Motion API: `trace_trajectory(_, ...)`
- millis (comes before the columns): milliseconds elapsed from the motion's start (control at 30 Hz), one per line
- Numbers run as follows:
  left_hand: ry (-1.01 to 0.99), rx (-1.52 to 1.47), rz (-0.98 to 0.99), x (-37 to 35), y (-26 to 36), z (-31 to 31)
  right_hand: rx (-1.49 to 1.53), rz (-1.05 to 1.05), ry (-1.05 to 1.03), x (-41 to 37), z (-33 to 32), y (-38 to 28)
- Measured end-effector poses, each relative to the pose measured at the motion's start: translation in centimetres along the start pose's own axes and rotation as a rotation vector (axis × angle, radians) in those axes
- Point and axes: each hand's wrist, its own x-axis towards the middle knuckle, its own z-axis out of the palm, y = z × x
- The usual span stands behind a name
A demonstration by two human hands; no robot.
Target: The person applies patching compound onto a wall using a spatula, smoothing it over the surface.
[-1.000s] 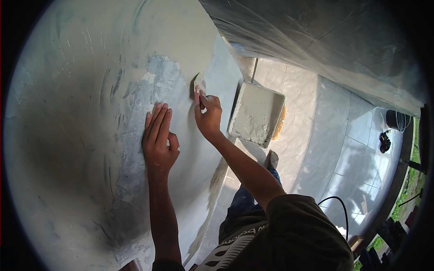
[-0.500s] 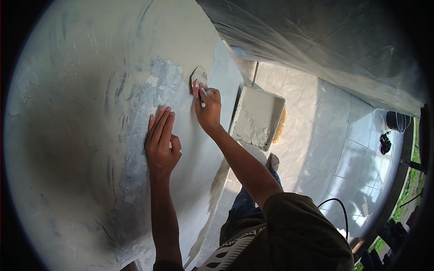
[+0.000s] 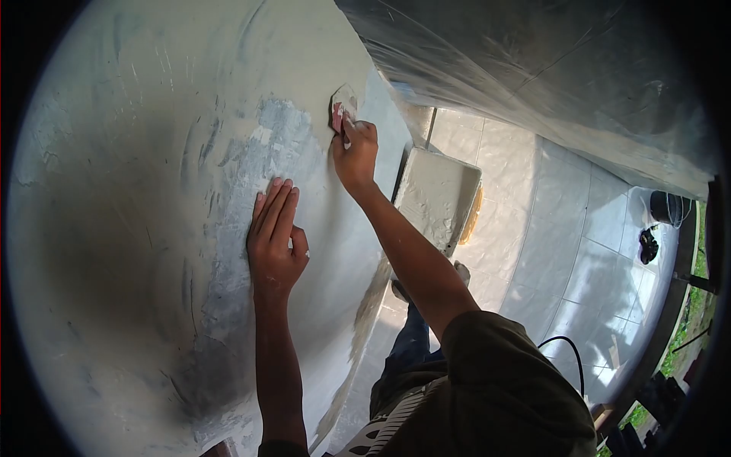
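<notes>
A pale wall [image 3: 152, 228] with grey patches and smears fills the left of the head view. My left hand [image 3: 277, 240] lies against it with fingers stretched and thumb apart, holding nothing. Up and to the right, my right hand [image 3: 356, 156] is closed around a small scraper [image 3: 344, 105] with a reddish part and a pale, plaster-smeared part, which is at the wall surface. Part of its grip is hidden by my fingers. To the right of my right forearm, a rectangular tray [image 3: 438, 194] holds pale, wet-looking plaster.
Something yellow-orange [image 3: 474, 215] shows beside the tray. Plastic sheeting [image 3: 548, 68] hangs at the upper right. The tiled floor [image 3: 548, 228] has a black bucket [image 3: 666, 206] and a small black item [image 3: 649, 245] at its far side. A black cable [image 3: 575, 350] curves near my shirt.
My right hand has moved up and slightly right along the wall with the scraper. My left hand has hardly moved. A second foot now shows below the tray.
</notes>
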Motion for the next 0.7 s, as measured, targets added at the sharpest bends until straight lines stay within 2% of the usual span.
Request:
trace_trajectory(100,0.006,-0.023,-0.019,0.1,0.0,0.0,0.092,0.054,-0.089,-5.7,-3.3,-3.5)
trace_trajectory(167,-0.003,-0.018,-0.009,0.1,0.0,0.0,0.133,0.002,-0.093,-7.1,-4.6,-3.6)
trace_trajectory(267,-0.021,0.002,-0.005,-0.1,-0.1,0.0,0.105,0.105,0.008,-3.1,-4.5,-1.9)
trace_trajectory(367,-0.013,0.009,-0.002,-0.2,-0.2,0.2,-0.009,0.047,0.112,3.5,-1.9,1.7)
trace_trajectory(500,-0.01,0.01,-0.01,-0.2,0.0,0.1,-0.062,-0.007,0.008,5.6,0.3,3.1)
trace_trajectory(600,-0.002,-0.002,-0.009,0.0,0.1,0.1,-0.03,-0.061,-0.033,1.2,-0.2,1.4)
trace_trajectory(700,-0.001,0.012,-0.017,0.0,0.1,0.1,0.086,0.026,-0.094,-5.6,-3.3,-2.3)
